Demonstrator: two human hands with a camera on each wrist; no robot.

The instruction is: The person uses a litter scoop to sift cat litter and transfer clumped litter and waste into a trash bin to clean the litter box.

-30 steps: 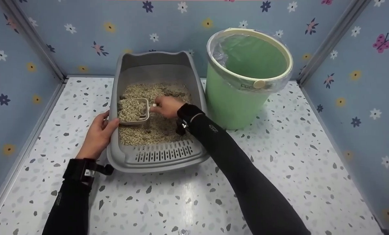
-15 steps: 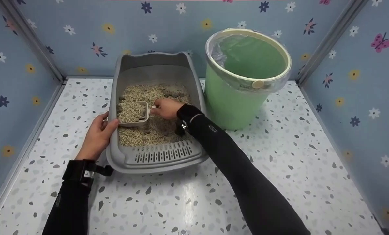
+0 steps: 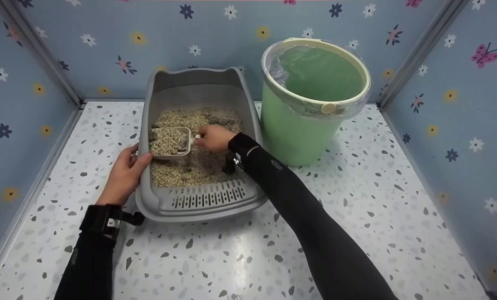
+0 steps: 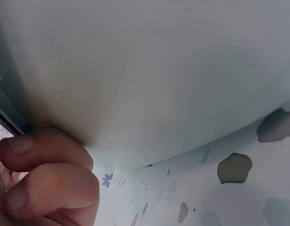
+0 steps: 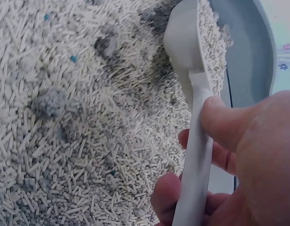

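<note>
A white litter scoop (image 3: pixel 189 143), heaped with pellet litter, is at the left wall inside the grey litter box (image 3: pixel 206 212). My right hand (image 3: pixel 216 138) grips the scoop's handle, thumb along its side in the right wrist view. The left hand (image 3: pixel 125 171) holds the box's left rim, thumb on top. Its curled fingers (image 4: pixel 55 181) show against the outer wall in the left wrist view. Pale pellet litter (image 3: pixel 177 175) covers the box floor, and grey clumps (image 5: pixel 50 102) lie among the pellets.
Right of the box stands a green bin (image 3: pixel 298 137) lined with a clear bag, its mouth above the box rim. Patterned blue walls (image 3: pixel 215 25) close off the back and both sides. A slotted step (image 3: pixel 208 196) forms the box's front end. The speckled floor (image 3: pixel 181 262) is light.
The scoop dips slightly, then comes up a little, its litter surface shifting. My left hand stays on the rim. The whole view shifts slightly.
</note>
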